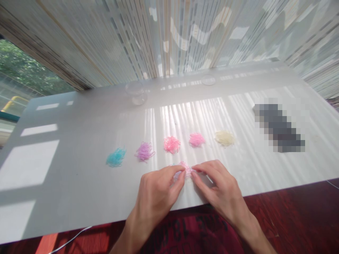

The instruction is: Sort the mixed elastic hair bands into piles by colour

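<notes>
My left hand [161,183] and my right hand [221,181] meet near the table's front edge, each with thumb and forefinger pinched together. Between the fingertips is a bit of pinkish-purple rubber band [188,170]; its exact shape is too small to make out. Under and behind the fingers lies a mixed pile of rubber bands [182,164], partly hidden by my left hand. Beyond them, in a row, are separate piles of small rubber bands: teal [116,157], purple [144,152], coral [172,144], pink [196,140] and pale yellow [224,138].
On the white table [87,141], a clear container [138,98] stands at the back and a clear round lid [208,80] lies farther right. A dark, pixelated object [280,127] lies on the right. A striped curtain [159,38] hangs behind the table.
</notes>
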A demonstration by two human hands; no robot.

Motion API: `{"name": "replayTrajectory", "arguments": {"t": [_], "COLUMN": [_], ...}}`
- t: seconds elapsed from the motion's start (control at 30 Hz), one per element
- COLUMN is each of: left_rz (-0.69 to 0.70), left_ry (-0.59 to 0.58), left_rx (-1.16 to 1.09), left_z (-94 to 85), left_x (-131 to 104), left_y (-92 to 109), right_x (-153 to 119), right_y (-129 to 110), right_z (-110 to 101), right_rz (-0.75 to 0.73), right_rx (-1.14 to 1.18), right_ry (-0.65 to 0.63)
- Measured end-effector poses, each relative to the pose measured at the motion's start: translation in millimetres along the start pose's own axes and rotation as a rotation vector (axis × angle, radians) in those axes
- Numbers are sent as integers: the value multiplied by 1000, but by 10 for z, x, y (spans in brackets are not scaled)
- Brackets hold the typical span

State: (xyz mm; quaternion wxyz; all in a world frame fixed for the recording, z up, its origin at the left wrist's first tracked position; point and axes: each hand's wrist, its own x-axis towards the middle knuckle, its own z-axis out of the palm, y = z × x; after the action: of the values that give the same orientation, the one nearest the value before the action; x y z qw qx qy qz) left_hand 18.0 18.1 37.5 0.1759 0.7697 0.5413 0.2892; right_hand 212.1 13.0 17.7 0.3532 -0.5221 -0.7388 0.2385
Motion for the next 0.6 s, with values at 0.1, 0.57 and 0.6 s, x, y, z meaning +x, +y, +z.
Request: {"name": "replayTrajectory", "arguments": {"t": [0.1,0.57,0.6], "left_rz": [1,12,-6], "left_ry": [21,184,222], "left_rx": [-19,58,94], "left_z": [-10,-126,-128], "left_x": [-33,65,115], "left_y": [-40,-194,-220], "right_x": [11,173,185], "right_y": [-25,-43,-16], "right_z": [-2,77,80], "right_rz": [-3,-66,-62], "right_rx": [28,64,53], "right_ry": [-12,69,87]}}
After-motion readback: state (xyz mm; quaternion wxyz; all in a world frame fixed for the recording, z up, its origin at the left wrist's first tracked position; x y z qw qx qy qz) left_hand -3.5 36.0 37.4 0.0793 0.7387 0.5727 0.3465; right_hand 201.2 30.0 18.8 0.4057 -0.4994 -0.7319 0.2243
